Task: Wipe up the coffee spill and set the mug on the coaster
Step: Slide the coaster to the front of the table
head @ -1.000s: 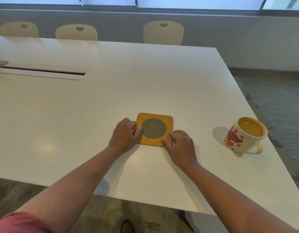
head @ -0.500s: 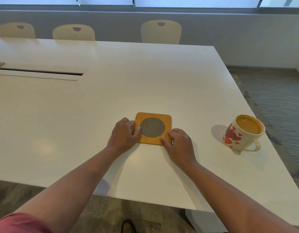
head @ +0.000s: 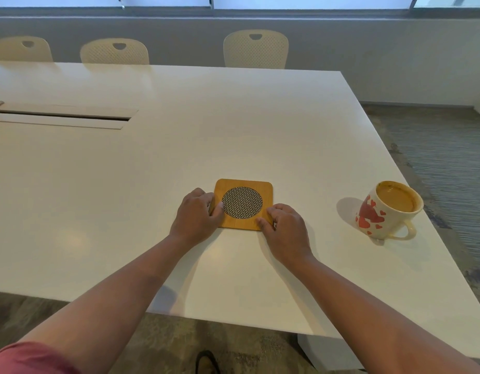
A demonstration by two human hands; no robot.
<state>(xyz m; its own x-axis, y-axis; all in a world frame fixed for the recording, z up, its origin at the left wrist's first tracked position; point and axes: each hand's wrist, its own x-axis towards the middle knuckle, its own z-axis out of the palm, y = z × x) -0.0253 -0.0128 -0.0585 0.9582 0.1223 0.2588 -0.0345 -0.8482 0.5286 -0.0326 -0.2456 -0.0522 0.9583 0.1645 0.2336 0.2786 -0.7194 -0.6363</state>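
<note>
A square wooden coaster [head: 244, 184] with a round woven centre lies flat on the white table [head: 233, 117]. My left hand [head: 195, 215] grips its left edge, thumb on top. At the coaster's near right corner rests my right hand [head: 283, 229], fingers curled on the wood. A cream mug [head: 387, 214] with red hearts, full of milky coffee, stands to the right near the table's right edge, handle toward me. No spill and no cloth show anywhere.
A long cable slot [head: 63, 118] is set in the table at the left. Three cream chairs [head: 256, 48] line the far side. The table's right edge drops to grey carpet [head: 443, 163]. A shoe [head: 206, 363] shows below the near edge.
Both hands stay on the coaster. Between frames the coaster, hands and mug keep their places on the table; only the camera view shifts slightly.
</note>
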